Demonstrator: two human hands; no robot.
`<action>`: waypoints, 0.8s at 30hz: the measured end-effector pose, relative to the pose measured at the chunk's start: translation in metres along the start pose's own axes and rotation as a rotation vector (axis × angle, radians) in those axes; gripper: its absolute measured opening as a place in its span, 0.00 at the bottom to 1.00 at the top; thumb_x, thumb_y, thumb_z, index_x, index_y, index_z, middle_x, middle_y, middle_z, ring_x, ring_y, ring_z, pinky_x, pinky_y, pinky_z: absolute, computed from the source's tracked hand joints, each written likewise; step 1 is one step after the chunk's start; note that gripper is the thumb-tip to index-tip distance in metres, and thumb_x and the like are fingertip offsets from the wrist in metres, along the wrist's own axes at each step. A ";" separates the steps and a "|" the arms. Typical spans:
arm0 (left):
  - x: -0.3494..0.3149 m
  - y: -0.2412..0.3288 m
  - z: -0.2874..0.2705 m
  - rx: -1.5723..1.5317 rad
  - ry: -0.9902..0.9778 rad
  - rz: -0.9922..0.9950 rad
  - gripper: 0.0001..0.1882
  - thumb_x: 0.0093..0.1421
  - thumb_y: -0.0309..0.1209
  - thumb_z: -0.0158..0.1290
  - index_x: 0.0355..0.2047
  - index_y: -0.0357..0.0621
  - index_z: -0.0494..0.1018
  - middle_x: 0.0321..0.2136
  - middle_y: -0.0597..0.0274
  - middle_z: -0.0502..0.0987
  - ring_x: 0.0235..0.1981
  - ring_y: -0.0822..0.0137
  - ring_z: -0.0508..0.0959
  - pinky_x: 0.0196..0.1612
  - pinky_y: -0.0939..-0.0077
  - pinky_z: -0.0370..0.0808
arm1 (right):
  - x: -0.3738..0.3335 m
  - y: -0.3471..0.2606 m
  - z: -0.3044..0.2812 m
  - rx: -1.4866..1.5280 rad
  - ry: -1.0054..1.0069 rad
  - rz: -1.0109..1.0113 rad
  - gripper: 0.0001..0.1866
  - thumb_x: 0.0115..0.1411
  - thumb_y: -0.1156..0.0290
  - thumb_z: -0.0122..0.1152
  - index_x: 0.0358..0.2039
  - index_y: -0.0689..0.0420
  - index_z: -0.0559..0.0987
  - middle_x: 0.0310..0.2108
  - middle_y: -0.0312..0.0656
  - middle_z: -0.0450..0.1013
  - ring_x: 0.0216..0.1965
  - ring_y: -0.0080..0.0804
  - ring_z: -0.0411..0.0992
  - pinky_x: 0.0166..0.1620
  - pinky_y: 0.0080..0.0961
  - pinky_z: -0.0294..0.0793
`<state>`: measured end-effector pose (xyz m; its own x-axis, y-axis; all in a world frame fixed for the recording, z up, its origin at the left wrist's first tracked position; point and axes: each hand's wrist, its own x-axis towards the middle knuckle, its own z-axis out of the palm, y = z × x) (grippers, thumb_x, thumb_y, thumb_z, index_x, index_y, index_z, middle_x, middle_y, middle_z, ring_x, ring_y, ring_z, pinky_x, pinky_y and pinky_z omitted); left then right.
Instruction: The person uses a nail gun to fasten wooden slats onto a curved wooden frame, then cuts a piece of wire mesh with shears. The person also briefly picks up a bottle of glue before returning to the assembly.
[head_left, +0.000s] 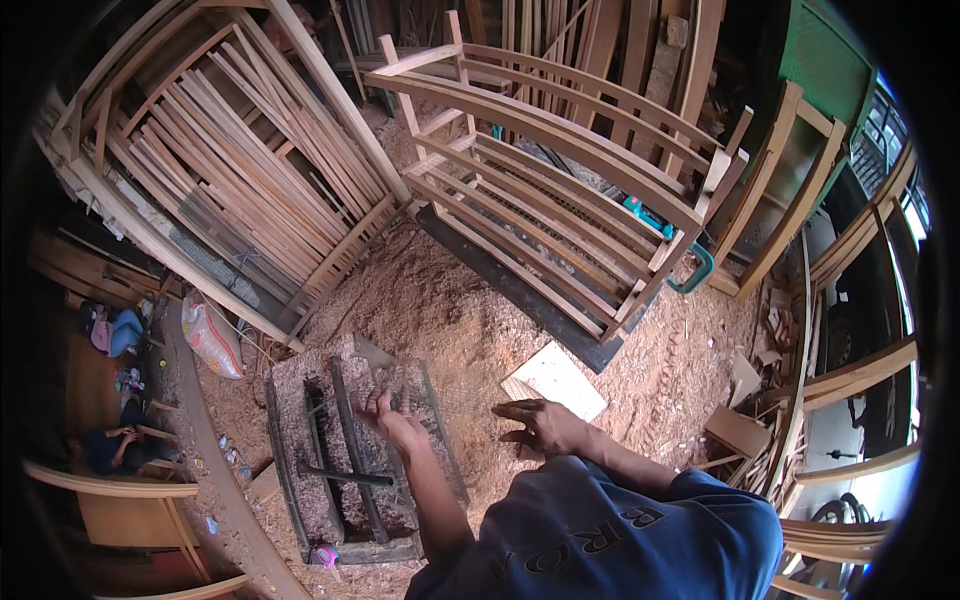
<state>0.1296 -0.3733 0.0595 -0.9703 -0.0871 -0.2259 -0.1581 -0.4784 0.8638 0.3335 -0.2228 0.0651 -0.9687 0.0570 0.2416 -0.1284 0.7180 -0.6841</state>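
The left hand [385,410] is closed around a thin stick, right over a dusty wooden frame [350,460] lying flat on the sawdust floor [440,300]. The right hand [540,425] is open – fingers spread, holding nothing – near a pale board [560,380].

Under you the floor [430,300] is thick with sawdust and shavings; a slatted wooden bench frame [560,190] stands on it, a dark plank [520,290] along its foot; a pale board [558,382] lies flat nearby; a dust-caked metal frame [350,450] sits just in front of you; offcuts [745,400] litter the right.
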 end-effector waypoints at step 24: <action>0.060 0.218 0.156 -0.080 -0.259 0.844 0.31 0.72 0.43 0.31 0.70 0.39 0.47 0.71 0.43 0.45 0.72 0.44 0.47 0.71 0.35 0.45 | 0.058 0.111 0.003 -0.191 0.620 0.201 0.24 0.54 0.78 0.62 0.53 0.55 0.76 0.47 0.39 0.77 0.46 0.35 0.75 0.47 0.29 0.77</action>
<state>0.0078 -0.3464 0.3044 -0.7702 -0.2428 0.5898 0.6330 -0.4048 0.6599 0.2625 -0.1421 0.0006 -0.6614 0.5488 0.5113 0.1367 0.7584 -0.6372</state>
